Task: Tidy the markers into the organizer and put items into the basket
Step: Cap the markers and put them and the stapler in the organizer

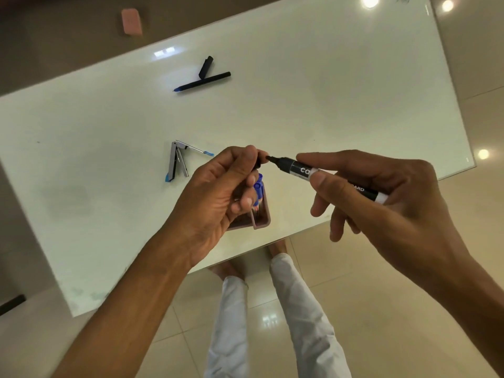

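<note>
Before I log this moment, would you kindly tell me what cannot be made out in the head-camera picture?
- Black marker cap: mostly hidden inside the left hand.
- Brown organizer tray: largely covered by the left hand; its contents beyond the blue marker cannot be counted.
- Black-and-white whiteboard marker: label partly covered by the right hand.
- Pink block at top left: too blurred to identify.
- Basket: not in view.

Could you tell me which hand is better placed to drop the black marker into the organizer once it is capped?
Right, probably: the right hand already grips the black marker, and the organizer sits just below.
</note>
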A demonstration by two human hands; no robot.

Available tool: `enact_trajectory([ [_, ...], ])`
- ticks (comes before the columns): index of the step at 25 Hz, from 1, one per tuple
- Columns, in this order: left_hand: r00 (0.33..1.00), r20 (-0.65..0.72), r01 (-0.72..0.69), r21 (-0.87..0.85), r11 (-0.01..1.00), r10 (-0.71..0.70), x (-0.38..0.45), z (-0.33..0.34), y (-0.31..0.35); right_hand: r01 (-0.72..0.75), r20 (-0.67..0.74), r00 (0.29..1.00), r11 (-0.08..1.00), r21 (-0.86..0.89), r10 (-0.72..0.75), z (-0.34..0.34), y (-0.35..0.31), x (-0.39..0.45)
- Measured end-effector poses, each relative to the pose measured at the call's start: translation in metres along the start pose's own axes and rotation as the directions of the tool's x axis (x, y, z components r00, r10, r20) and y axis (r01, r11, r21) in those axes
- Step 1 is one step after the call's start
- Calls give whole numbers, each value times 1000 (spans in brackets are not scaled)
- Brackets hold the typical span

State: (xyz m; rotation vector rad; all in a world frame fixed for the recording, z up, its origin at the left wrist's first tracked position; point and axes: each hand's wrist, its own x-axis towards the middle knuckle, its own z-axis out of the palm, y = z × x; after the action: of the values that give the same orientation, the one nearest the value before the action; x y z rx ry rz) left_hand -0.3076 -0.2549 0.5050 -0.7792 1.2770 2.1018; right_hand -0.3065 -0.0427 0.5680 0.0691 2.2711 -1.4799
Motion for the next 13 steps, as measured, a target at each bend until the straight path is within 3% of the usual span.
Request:
enact_trajectory([
  [7,996,89,-35,228,973,14,-12,11,-4,-35,58,998,999,-11,36,11,8,4],
  [10,998,-50,-15,331,943,33,-21,25,-22,-27,-25,999,1000,-15,26,25,13,-1],
  [13,984,-175,30,272,962,18,-28,29,-43,12,-52,999,994,-108,-18,36,21,-5],
])
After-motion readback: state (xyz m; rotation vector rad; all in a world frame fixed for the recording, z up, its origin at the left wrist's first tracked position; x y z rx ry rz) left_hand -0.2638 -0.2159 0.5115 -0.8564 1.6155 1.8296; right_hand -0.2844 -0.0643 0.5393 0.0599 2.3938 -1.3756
